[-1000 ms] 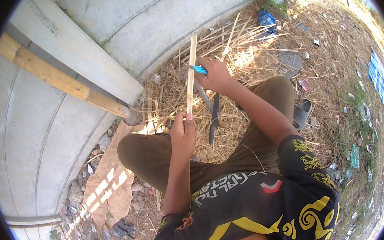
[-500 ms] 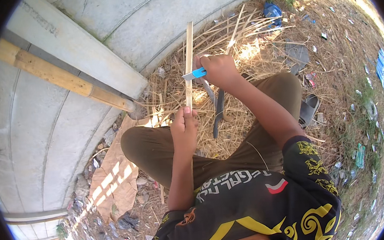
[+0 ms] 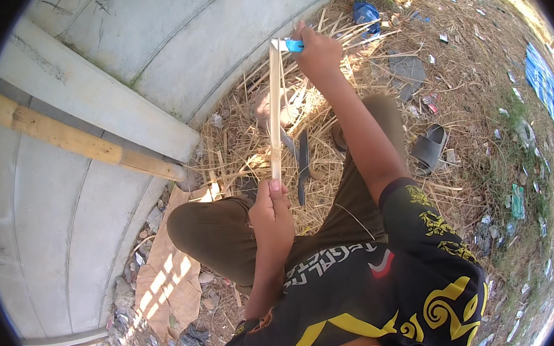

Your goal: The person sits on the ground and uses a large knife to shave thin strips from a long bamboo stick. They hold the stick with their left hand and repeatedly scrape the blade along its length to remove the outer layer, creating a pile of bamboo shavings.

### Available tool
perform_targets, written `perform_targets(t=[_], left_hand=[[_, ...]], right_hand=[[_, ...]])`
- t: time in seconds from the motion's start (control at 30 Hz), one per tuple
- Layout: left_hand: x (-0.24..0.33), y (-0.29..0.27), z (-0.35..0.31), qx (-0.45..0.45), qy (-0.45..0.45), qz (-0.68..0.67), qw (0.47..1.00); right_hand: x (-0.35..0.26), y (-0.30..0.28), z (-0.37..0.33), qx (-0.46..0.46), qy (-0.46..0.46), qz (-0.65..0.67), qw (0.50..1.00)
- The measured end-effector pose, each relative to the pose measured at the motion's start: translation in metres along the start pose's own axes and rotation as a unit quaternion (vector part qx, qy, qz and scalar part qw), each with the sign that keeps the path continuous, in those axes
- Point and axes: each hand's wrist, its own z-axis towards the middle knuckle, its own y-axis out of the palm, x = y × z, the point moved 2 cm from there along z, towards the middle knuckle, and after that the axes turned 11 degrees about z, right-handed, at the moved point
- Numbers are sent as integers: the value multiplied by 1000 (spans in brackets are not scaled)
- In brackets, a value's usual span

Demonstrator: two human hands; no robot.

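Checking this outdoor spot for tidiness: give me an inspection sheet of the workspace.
Surface: ground of dry straw and dirt.
Job's things: thin wooden strip, upright; blue-handled knife at its top end.
Clutter: sandal, cardboard, blue litter.
Grips: left hand grips strip's lower end; right hand grips knife.
Cables: nothing seen.
Surroundings: concrete wall, wooden beam.

Left hand grips a bamboo strip near; right hand holds a blue-handled knife at its far end
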Motion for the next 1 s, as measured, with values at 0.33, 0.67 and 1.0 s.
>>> perform_targets(t=[0.33, 0.67, 1.0], left_hand=[[-52, -11, -30, -90, -89, -115, 985], [-1, -27, 21, -106, -106, -303, 941], [5, -6, 2, -96, -120, -273, 950]], right_hand=[[8, -15, -16, -122, 199, 234, 944], [-93, -35, -62, -230, -75, 365, 899], [-74, -25, -40, -137, -33, 162, 977]])
